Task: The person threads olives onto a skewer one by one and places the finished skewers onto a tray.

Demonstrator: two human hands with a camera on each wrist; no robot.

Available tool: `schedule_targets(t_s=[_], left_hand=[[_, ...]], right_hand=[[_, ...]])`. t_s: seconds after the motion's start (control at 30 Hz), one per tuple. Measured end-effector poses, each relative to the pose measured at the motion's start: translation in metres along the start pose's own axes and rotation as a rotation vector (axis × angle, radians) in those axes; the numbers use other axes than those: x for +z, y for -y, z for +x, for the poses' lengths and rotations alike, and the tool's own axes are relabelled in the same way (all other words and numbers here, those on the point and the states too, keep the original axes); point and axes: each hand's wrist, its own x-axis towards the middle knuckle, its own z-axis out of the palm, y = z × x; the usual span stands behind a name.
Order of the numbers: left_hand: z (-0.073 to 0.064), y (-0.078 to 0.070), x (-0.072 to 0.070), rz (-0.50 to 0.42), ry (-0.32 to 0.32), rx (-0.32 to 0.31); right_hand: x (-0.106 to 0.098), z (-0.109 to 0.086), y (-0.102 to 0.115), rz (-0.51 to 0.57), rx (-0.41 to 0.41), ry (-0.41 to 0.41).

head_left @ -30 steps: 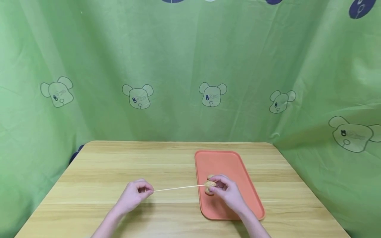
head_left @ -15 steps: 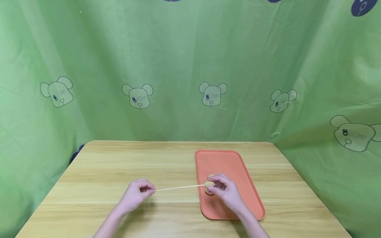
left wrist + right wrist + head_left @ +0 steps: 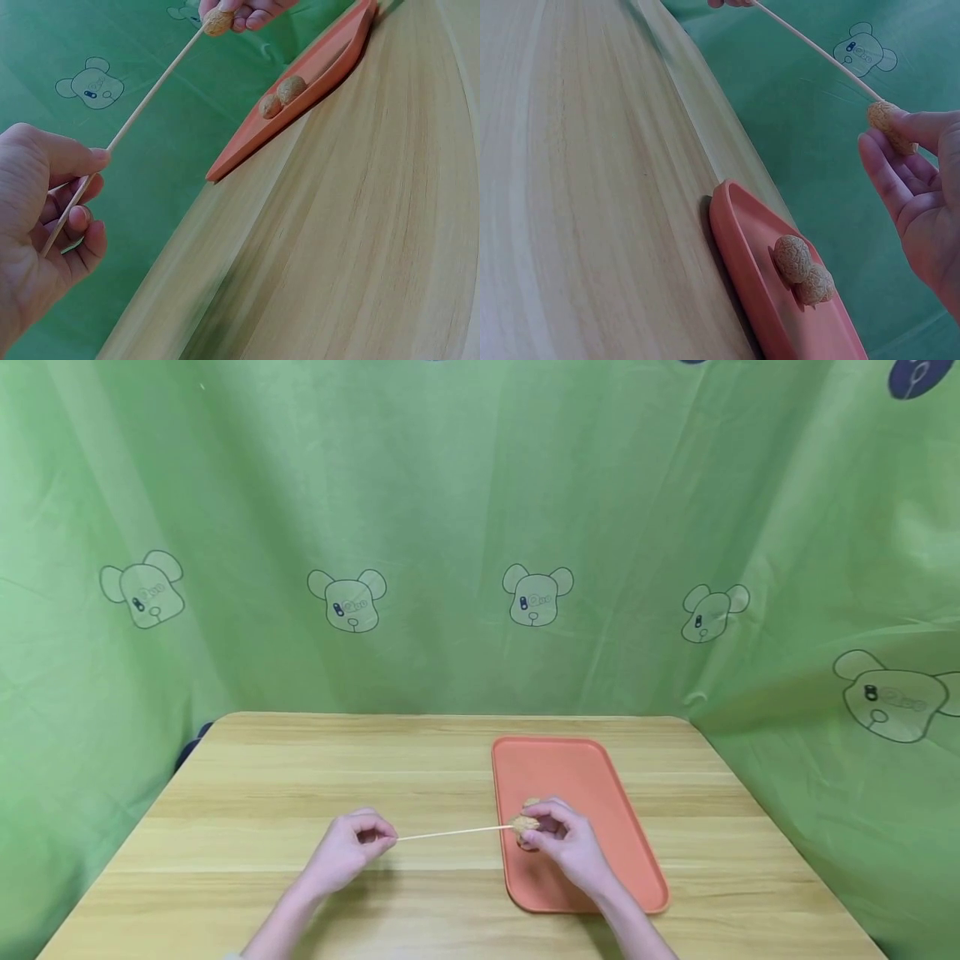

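A thin wooden skewer [image 3: 453, 832] stretches between the two hands, above the table. My left hand [image 3: 348, 850] pinches it near its left end between thumb and index finger; in the left wrist view the skewer's end [image 3: 64, 221] runs across the palm. My right hand [image 3: 567, 847] pinches a wrinkled light-brown ball [image 3: 889, 126] between thumb and fingers, over the tray's left side. The skewer meets this ball at its left side. Similar brown balls [image 3: 792, 257] lie together on the tray below, partly hidden in the head view by the held one and the right hand.
The coral-red tray [image 3: 592, 777] with a low rim lies on the right half of the light wooden table [image 3: 337, 760]. Behind and at the sides hangs a green curtain [image 3: 442, 527] printed with bear heads.
The left hand has moved slightly right with the skewer. The held ball and right fingers have shifted a little left, so less skewer shows between the hands.
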Motion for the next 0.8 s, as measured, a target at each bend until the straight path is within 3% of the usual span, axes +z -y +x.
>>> schedule_targets(t_s=[0.27, 0.8], left_hand=[[0.0028, 0.0042, 0.0026, 0.041, 0.008, -0.004], [0.0035, 0.0058, 0.0025, -0.003, 0.020, 0.009]], right_hand=[[0.0008, 0.0003, -0.0005, 0.030, 0.018, -0.010], [0.0001, -0.0026, -0.0015, 0.057, 0.134, -0.061]])
